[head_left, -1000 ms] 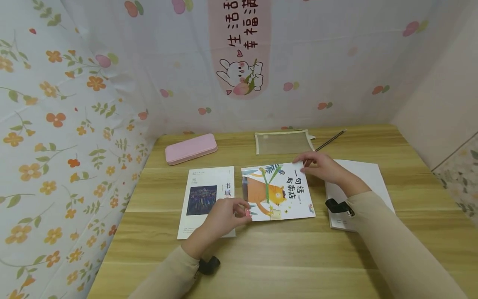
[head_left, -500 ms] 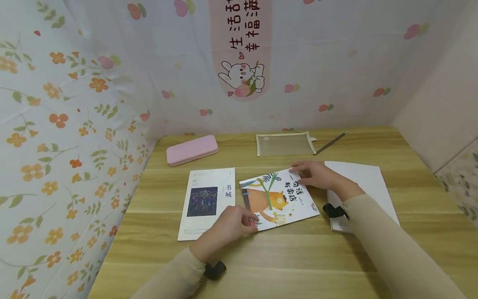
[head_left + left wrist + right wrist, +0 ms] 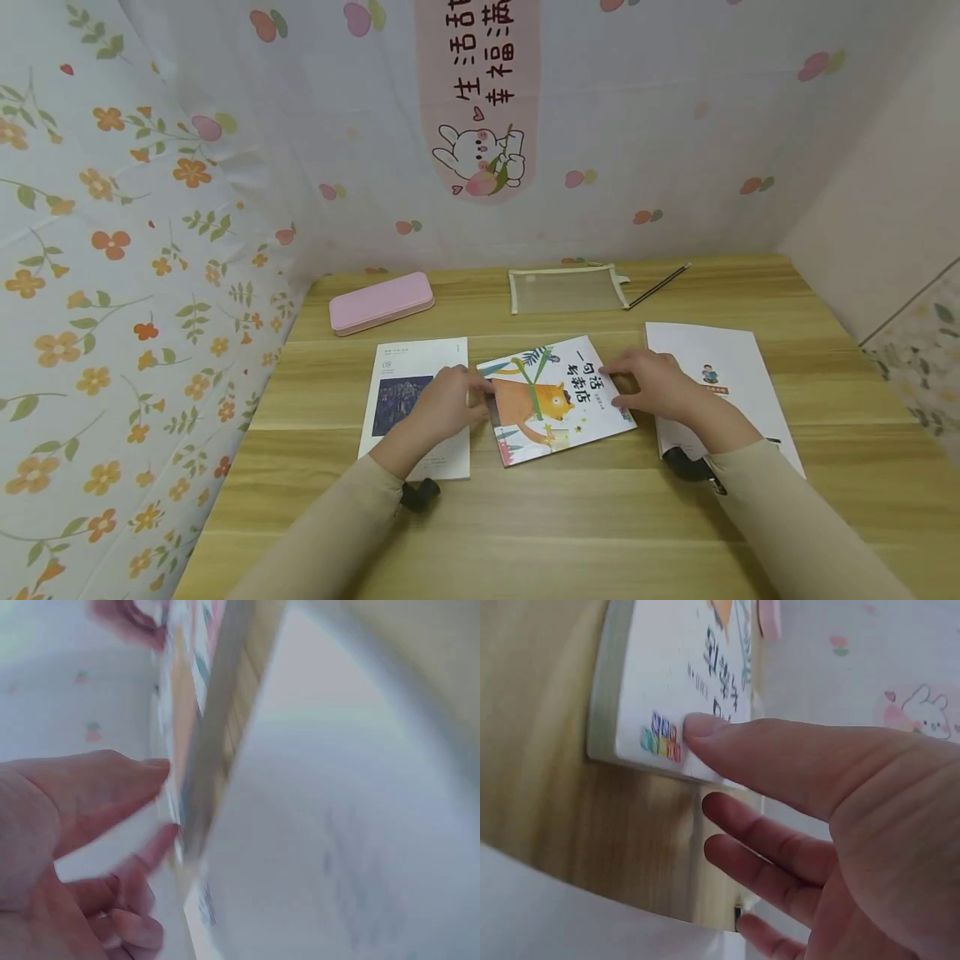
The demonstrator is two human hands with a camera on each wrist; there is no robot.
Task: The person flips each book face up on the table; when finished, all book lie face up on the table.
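Observation:
A thin picture book (image 3: pixel 528 408), with an orange animal on its white cover, lies slightly turned on the table. At its left edge is my left hand (image 3: pixel 442 408), index fingertip over the cover's edge and thumb a little apart from it. My right hand (image 3: pixel 660 387) touches the book's right side. In the right wrist view the right thumb (image 3: pixel 765 757) presses on the cover beside a coloured logo, while other fingers spread past the edge. Partly under the left hand lies a white magazine (image 3: pixel 401 400) with a dark picture.
Beneath the right forearm is a white-covered book (image 3: pixel 731 346). At the back of the table (image 3: pixel 540 533) are a pink pencil case (image 3: pixel 382 304), a mesh zip pouch (image 3: pixel 566 292) and a slim dark pencil (image 3: pixel 660 286). Patterned curtains (image 3: pixel 337 125) hang behind and at left.
The picture book has turned and shifted slightly toward me. My left hand has moved up its left edge from the lower corner; my right hand has slid from the top corner down the right side.

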